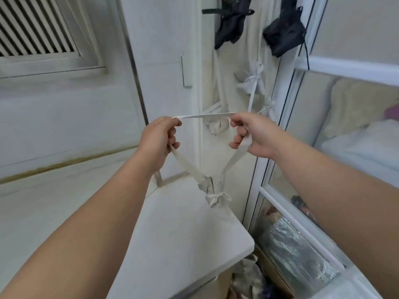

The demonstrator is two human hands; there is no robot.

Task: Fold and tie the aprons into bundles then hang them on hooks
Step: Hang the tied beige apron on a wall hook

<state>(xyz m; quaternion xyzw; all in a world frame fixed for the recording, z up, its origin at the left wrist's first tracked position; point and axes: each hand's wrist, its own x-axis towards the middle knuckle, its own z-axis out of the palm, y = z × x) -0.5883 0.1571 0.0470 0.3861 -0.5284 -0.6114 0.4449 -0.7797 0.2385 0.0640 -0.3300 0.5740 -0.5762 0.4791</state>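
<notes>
White cupboard panel point(164, 39) ahead of us already carries finished work: one black apron bundle point(232, 24) up top, a second black bundle point(285, 35) beside it, and a cream bundle point(251, 82) w/ a bow lower down. The hooks themselves we can't make out. Our current apron bundle point(212, 192) is folded and tied, bow round its middle, and hangs just above the white table point(183, 234). Our left hand point(160, 137) has its fingers curled round one side of the neck strap point(205, 115), and our right hand point(250, 134) grips the other side the same way, so the loop is pulled taut btwn them. Folding & tying look done for this one; what's left, we reckon, is lifting the loop onto a free hook. In the way: the hung bundles crowd that panel, so the loop could snag a dangling tie. Crumpled cloth point(246, 275) below the table edge is maybe more aprons, can't tell. A cardboard box point(278, 283) and foil-covered stuff point(302, 255) sit low right, well apart from the job.
</notes>
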